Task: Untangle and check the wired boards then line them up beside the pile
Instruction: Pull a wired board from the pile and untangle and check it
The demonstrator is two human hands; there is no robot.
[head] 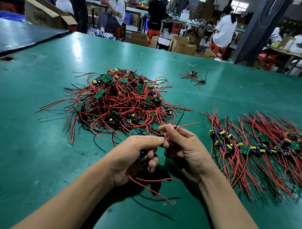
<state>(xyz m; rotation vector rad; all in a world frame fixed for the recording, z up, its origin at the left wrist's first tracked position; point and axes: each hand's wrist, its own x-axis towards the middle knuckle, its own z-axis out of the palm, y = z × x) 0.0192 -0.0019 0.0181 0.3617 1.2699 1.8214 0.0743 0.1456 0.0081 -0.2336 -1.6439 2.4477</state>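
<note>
L hand grips board, prob.; R hand pinches wires.

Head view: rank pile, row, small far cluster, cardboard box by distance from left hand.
1. Pile, just ahead of left hand.
2. Row, right side.
3. Small cluster, farther back, right.
4. Cardboard box, beyond the table, left.

Pile centre on table; lined-up boards right; small cluster, perhaps two boards, behind.
</note>
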